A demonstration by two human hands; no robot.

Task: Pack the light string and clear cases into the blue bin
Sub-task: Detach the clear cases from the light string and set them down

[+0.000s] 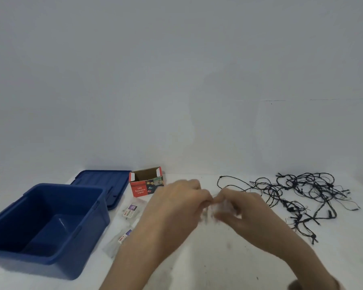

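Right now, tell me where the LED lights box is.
Head view, left of centre, far from the person: the red LED Decorative Lights box stands open-topped right beside the blue lid, on its right, beyond the left hand.

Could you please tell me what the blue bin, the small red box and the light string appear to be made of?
Blue bin: moulded plastic, smooth, slightly glossy, with soft highlights. Small red box: printed cardboard; brown inside shows. Light string: thin dark wire, probably plastic-coated; too fine to confirm.
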